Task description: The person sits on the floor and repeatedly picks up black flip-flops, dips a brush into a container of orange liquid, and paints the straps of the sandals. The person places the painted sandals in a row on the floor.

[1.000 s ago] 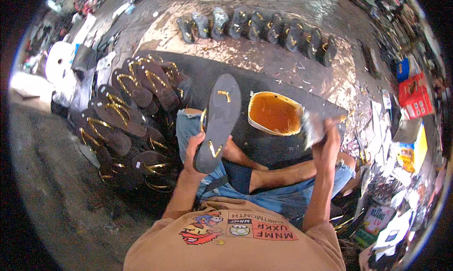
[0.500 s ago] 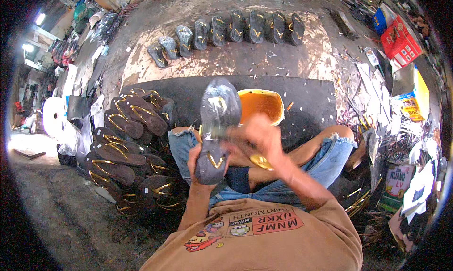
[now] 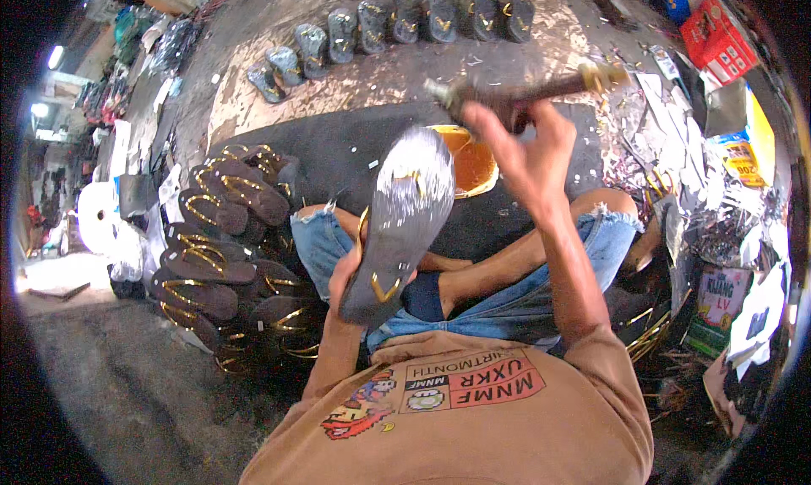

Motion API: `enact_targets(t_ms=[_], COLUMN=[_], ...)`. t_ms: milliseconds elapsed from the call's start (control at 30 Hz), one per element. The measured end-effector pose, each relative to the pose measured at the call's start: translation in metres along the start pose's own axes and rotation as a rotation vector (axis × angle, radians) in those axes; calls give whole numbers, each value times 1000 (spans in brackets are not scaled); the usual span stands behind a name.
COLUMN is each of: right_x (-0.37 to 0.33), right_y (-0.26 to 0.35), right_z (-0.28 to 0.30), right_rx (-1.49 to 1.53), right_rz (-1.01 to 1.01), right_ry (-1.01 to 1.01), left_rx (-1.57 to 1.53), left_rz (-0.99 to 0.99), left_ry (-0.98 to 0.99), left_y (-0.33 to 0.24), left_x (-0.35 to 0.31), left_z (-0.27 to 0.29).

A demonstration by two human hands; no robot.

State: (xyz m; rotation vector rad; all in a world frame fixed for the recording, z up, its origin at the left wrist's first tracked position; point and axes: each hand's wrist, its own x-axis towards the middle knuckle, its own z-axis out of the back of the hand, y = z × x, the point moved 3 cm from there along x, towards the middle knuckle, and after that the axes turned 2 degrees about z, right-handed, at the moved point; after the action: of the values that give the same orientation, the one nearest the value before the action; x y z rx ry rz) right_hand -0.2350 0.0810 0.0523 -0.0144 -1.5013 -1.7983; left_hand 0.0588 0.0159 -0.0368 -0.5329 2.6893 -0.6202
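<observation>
My left hand point(image 3: 345, 275) grips the sandal sole point(image 3: 401, 223) upright; my right hand point(image 3: 517, 138) holds a brush point(image 3: 524, 88) raised. Gluing, I judge; next, a steady stroke down the sole.

Harsh daylight floods in from the far left of the frame, blowing out a white patch of floor point(image 3: 51, 278) and two lamps at upper left, while the centre sits in even, softer light. The raised sandal sole point(image 3: 404, 223) shines with glare and slight motion blur. Fisheye bending curves the edges, and black vignette fills every corner
</observation>
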Motion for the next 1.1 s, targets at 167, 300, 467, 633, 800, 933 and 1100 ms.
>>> enact_targets(t_ms=[167, 300, 467, 633, 800, 933, 1100], right_x=[-123, -89, -98, -107, -110, -110, -76], right_y=[51, 38, 66, 45, 44, 29, -4], right_z=[-37, -39, -47, -39, -28, -28, -20], right_rx=[191, 625, 33, 385, 327, 239, 14], right_rz=[370, 81, 244, -144, -109, -138, -68], right_ry=[519, 246, 503, 189, 252, 174, 116], left_rx=[527, 655, -7, 82, -116, -188, 466], left_rz=[-296, -214, -89, -191, -169, -130, -280], left_ry=[-204, -298, -338, -339, -143, 51, -338], left_y=[-22, -26, -19, -18, -12, -2, -6], left_x=[41, 53, 77, 72, 77, 65, 63], left_z=[-25, -32, -6, -38, -34, -11, -29])
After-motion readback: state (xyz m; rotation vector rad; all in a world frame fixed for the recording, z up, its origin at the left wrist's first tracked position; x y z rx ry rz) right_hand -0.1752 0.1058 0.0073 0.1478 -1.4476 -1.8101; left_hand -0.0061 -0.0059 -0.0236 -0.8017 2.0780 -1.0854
